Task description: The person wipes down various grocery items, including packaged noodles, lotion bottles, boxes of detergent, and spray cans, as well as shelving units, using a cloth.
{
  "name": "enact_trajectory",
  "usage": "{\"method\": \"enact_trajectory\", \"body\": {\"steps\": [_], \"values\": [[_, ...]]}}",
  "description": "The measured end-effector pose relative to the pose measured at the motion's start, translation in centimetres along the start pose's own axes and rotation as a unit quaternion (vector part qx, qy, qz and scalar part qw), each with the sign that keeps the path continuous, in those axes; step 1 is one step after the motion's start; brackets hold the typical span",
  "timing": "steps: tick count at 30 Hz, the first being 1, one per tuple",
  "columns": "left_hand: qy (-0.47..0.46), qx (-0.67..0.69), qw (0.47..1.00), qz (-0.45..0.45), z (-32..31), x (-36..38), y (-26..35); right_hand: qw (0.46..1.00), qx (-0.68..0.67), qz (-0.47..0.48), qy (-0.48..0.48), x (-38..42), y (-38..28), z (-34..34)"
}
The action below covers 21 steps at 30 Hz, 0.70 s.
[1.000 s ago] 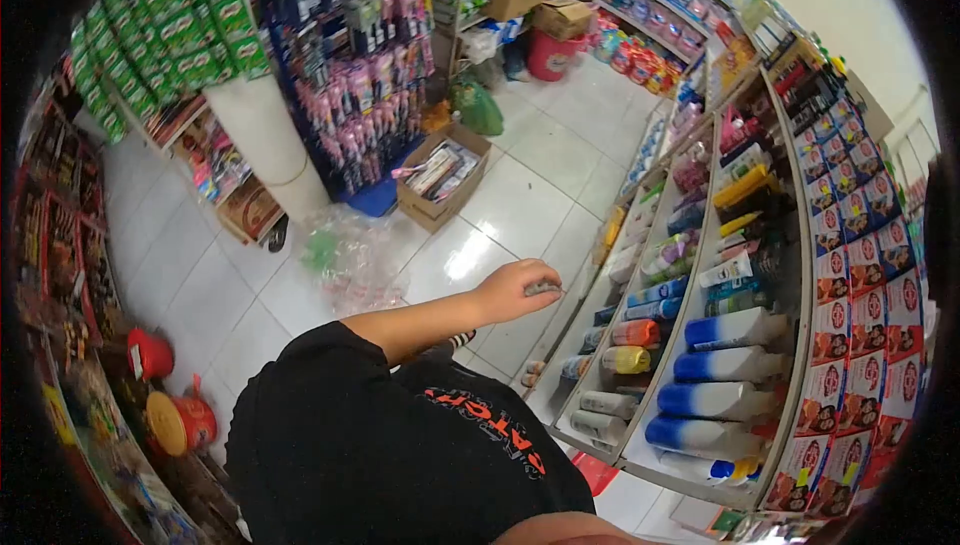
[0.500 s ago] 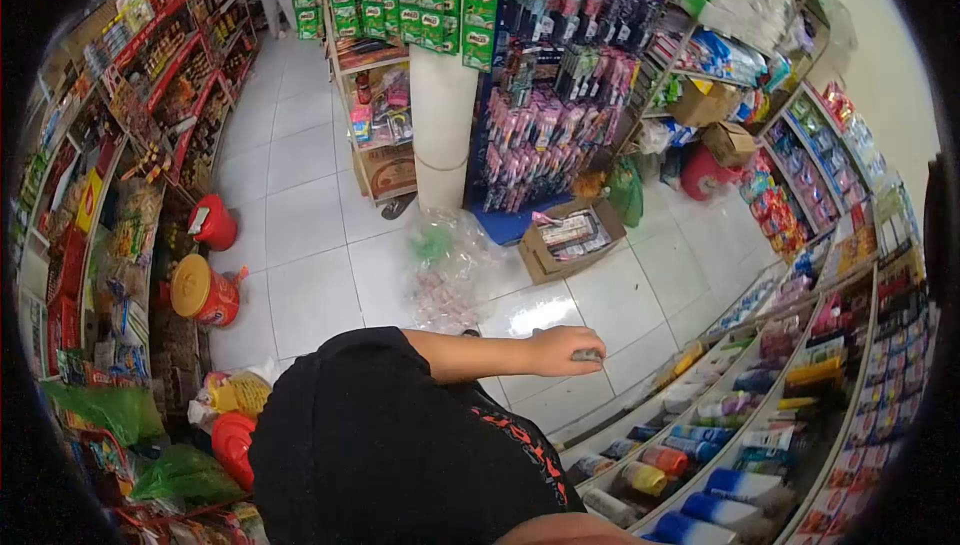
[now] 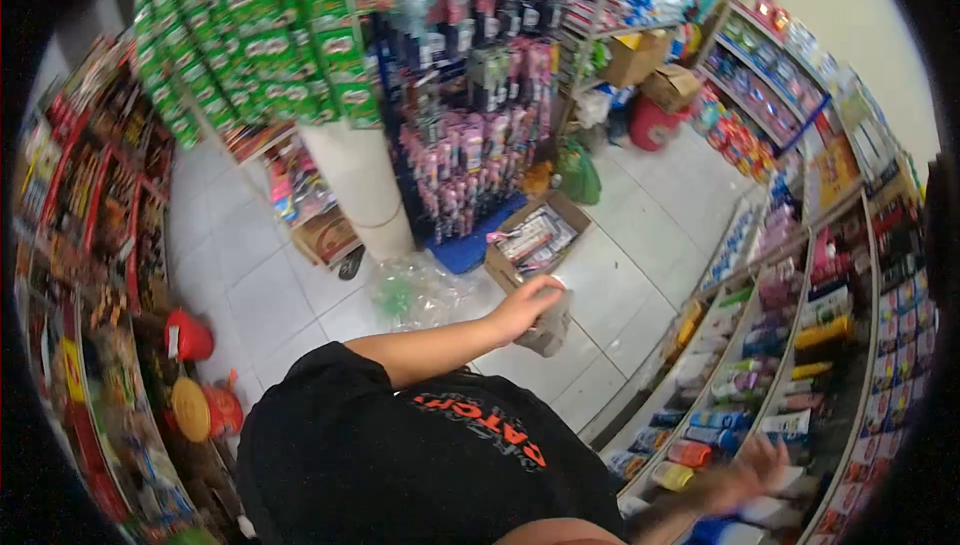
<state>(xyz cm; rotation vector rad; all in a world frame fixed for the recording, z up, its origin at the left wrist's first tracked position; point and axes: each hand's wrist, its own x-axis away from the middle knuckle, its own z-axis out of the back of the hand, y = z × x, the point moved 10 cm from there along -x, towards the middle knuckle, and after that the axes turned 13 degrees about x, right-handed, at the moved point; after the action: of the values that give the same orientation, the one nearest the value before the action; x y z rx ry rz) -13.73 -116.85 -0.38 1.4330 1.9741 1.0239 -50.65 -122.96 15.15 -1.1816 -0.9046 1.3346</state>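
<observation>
My left hand (image 3: 522,311) reaches out over the tiled floor, its fingers closed on a greyish cloth-like piece (image 3: 549,333) that hangs below them. What exactly this piece is, the blur hides. At the lower right, my right hand (image 3: 748,475) is smeared by motion over the shelf of tubes and bottles, so its fingers cannot be read. Close to it are an orange item (image 3: 690,453), a yellow one (image 3: 672,476) and a white tube (image 3: 793,425).
Ahead stand an opened cardboard box (image 3: 568,207) of packets and a crumpled clear plastic bag (image 3: 425,295). A white pillar (image 3: 355,185) and a rack of hanging toothbrush-like packs (image 3: 475,150) rise behind. Red buckets (image 3: 188,335) line the left shelves.
My view has turned right. My left hand has drawn back nearer the box, and more of the grey piece shows. My right hand has come into view over the shelf.
</observation>
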Motion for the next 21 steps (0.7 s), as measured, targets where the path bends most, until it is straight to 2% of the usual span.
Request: {"method": "enact_trajectory", "body": {"steps": [1,2,3,4,6,9,12,13,15,16,17,20,21], "values": [[0.024,0.186,0.975,0.119,-0.2,-0.2,-2.2,0.998,0.031,0.007,-0.047,0.4,-0.3,-2.4],[0.013,0.222,0.965,0.139,-1.3,-0.2,-2.2,0.968,0.174,0.111,-0.139,1.2,-0.7,-8.8],[0.003,0.256,0.954,0.157,-2.7,-0.2,-1.8,0.895,0.311,0.251,-0.201,2.9,-1.1,-15.1],[-0.010,0.287,0.943,0.171,-3.6,-1.1,-1.3,0.809,0.382,0.383,-0.231,5.0,-1.0,-20.9],[-0.020,0.311,0.914,0.262,-4.1,-1.5,-4.8,0.825,0.308,0.368,-0.300,4.6,1.0,-24.8],[-0.050,0.266,0.921,0.282,-4.8,-2.9,-5.8,0.832,0.229,0.344,-0.370,2.2,4.5,-26.7],[-0.078,0.196,0.915,0.344,-5.8,-5.1,-7.9,0.834,0.213,0.272,-0.431,-1.0,7.6,-26.5],[-0.097,0.161,0.913,0.362,-6.3,-6.2,-8.3,0.832,0.236,0.219,-0.452,-2.2,9.3,-26.5],[-0.132,0.069,0.907,0.394,-6.6,-9.5,-9.2,0.845,0.253,0.218,-0.418,-5.5,11.9,-26.1],[-0.100,-0.021,0.923,0.372,-5.8,-12.0,-9.1,0.848,0.269,0.221,-0.398,-7.9,13.5,-25.7],[-0.068,-0.104,0.933,0.338,-5.1,-14.8,-8.7,0.871,0.230,0.195,-0.387,-10.8,15.0,-25.4],[0.034,-0.093,0.968,0.230,-1.5,-23.7,-9.6,0.908,0.225,0.197,-0.294,-20.8,14.2,-23.0],[0.068,-0.095,0.973,0.200,-1.7,-25.8,-8.6,0.924,0.214,0.155,-0.275,-24.7,14.1,-21.8]]}}
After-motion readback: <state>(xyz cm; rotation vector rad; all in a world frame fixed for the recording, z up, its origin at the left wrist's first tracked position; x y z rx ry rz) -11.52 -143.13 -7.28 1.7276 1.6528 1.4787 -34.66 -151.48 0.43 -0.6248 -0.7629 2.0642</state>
